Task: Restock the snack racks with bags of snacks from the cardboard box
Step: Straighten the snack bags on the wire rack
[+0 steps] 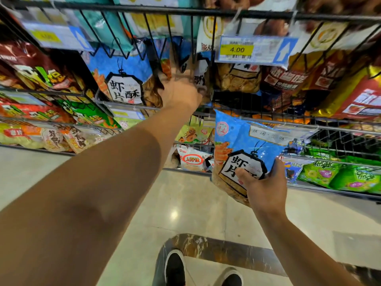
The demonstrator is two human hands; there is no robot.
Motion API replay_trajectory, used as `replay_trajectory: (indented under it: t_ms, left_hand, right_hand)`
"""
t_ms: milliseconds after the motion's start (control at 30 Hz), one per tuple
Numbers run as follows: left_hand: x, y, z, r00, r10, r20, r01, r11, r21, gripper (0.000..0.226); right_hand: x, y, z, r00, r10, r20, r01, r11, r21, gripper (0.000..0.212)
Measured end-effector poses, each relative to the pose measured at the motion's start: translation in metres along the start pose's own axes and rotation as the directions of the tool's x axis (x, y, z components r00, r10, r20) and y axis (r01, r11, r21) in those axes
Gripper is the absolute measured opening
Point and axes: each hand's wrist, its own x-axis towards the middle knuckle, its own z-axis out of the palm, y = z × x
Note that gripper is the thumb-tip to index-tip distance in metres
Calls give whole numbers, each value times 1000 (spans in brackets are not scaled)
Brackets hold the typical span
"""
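Restocking is mid-step as I read it: my left hand (179, 92) is reached up into the wire rack (127, 104), against the blue shrimp-chip bags (123, 79) already standing there. It is blurred and seen from the back, so I cannot tell whether its fingers grip a bag or only press on one. My right hand (265, 187) holds a matching blue bag (245, 149) by its lower edge, thumb curled over the front, below the rack and just right of the slot. The cardboard box is not in view.

To do this well, I judge the left hand should push the standing bags back or aside to open a gap, then hold them there while the right lifts its bag over the front rail. I would bring it in upright, label forward, clear of the price tag (255, 50) hanging from the rail above. The bag looks puffy and the contents brittle, so a light hold near the seam seems wiser than squeezing, and no forcing it in if the row is tight
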Motion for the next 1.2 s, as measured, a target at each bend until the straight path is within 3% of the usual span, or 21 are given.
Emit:
replay_trajectory:
  t_ms: [67,167,267,467,600,767,933,1000,1067,1133,1200]
  left_hand:
    - [6,0,6,1000,29,-10,-29,1000,-3,46]
    - [7,-7,17,979,133,-154,-129,991,38,64]
    - [3,-9,8,963,130,-235,-129,991,17,71]
    - [-41,-24,8,908,244,-340,-287,954,-81,69]
    - [-49,-26,23,909,170,-380,-237,962,-135,73]
    - [-53,-25,17,920,198,-339,-248,962,-112,79]
    - [-83,-37,6,883,170,-437,-318,902,-292,75]
    - [-102,-38,7,926,149,-348,-299,851,-432,73]
    - [-118,-31,4,986,164,-35,-146,738,-659,79]
    - [-124,-23,1,916,286,280,54,604,-795,88]
    - [-125,-17,0,861,377,341,77,567,-820,70]
  right_hand:
    - [0,2,0,1000,-2,7,2,1000,10,56]
    - [0,2,1,1000,3,10,-3,1000,19,55]
    - [-2,1,0,1000,13,14,-13,1000,21,54]
    - [-8,-4,1,999,33,-17,-33,999,29,55]
    - [-9,-6,-2,999,25,-40,-24,999,25,53]
    - [-13,-10,-6,999,29,-45,-27,999,40,56]
    - [-18,-21,-16,1000,10,-19,-9,998,67,56]
    - [-19,-30,-22,1000,-15,8,14,996,84,54]
    - [-16,-38,-27,998,-51,42,46,992,118,52]
    - [-10,-48,-32,991,-94,90,81,986,147,53]
    - [-4,-57,-36,978,-145,150,121,980,157,57]
